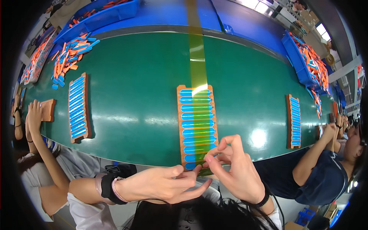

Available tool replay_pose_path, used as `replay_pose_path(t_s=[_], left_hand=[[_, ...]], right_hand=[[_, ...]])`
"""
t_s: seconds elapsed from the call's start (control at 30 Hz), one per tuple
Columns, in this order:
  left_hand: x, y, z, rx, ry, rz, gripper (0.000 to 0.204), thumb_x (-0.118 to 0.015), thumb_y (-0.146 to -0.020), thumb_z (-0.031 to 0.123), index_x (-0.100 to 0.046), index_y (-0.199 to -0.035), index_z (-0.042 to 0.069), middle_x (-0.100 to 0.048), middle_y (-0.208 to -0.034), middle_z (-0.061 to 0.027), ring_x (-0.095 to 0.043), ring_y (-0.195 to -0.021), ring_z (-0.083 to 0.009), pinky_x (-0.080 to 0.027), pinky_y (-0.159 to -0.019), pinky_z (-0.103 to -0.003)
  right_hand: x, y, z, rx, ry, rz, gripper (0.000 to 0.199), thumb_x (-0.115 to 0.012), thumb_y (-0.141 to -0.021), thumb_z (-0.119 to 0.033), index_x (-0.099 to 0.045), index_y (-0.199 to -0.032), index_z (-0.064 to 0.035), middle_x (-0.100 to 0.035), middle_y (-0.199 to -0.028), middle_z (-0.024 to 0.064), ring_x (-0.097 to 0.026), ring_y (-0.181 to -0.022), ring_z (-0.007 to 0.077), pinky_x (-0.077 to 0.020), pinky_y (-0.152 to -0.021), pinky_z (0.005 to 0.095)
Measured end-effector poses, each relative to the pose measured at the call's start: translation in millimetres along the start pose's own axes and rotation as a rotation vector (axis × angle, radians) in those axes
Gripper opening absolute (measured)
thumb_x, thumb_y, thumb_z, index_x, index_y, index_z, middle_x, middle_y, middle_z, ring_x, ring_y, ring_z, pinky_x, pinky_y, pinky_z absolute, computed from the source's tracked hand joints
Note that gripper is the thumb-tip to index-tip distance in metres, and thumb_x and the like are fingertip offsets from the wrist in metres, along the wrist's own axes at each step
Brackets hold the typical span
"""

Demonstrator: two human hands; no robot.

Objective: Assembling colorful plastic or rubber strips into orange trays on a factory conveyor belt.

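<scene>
In front of me lies an orange-brown slotted tray with a row of blue oblong pieces in its slots. A strip of clear yellow tape runs from the far edge down over the middle of these pieces to the tray's near end. There my right hand pinches the tape's near part between thumb and finger. My left hand is beside the same end, palm inward, its thumb and fingers apart and its fingertips at the tape's edge. Just where the tape ends is hidden behind my fingers.
Similar filled trays lie on the green table: one tray left, another tray right. Loose orange and blue pieces are heaped far left. Blue bins stand beyond. Co-workers' hands are at the left, others at the right.
</scene>
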State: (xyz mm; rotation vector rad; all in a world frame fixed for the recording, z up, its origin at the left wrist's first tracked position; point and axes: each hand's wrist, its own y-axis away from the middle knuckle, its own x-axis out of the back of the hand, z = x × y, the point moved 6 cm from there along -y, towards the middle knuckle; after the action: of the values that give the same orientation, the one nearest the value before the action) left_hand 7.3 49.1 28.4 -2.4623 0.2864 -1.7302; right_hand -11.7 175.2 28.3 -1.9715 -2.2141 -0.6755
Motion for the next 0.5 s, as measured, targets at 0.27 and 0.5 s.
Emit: replay_pose_path(t_s=[0.27,0.5], left_hand=[[-25,5,-127,0.938,0.937,0.473,0.029,-0.055,-0.074,0.007,-0.052,-0.102,0.005,-0.055,-0.102,-0.0094,-0.051,-0.096,-0.0224,-0.041,-0.078,-0.032],[-120,-8,-211,1.268,1.956,0.563,0.045,-0.058,-0.082,0.027,-0.046,-0.108,-0.009,-0.051,-0.113,-0.0164,-0.053,-0.096,-0.0168,-0.042,-0.084,-0.027]], right_hand=[[-3,-4,-14,0.035,0.214,-0.036,0.023,-0.048,-0.085,-0.009,-0.029,-0.093,0.0004,-0.057,-0.077,0.0160,-0.063,-0.069,0.0305,-0.0487,-0.054,0.0370],[-10,-6,-19,0.041,0.229,-0.087,0.024,-0.048,-0.085,-0.011,-0.029,-0.093,0.0007,-0.056,-0.079,0.0185,-0.061,-0.065,0.0328,-0.0471,-0.054,0.0389]])
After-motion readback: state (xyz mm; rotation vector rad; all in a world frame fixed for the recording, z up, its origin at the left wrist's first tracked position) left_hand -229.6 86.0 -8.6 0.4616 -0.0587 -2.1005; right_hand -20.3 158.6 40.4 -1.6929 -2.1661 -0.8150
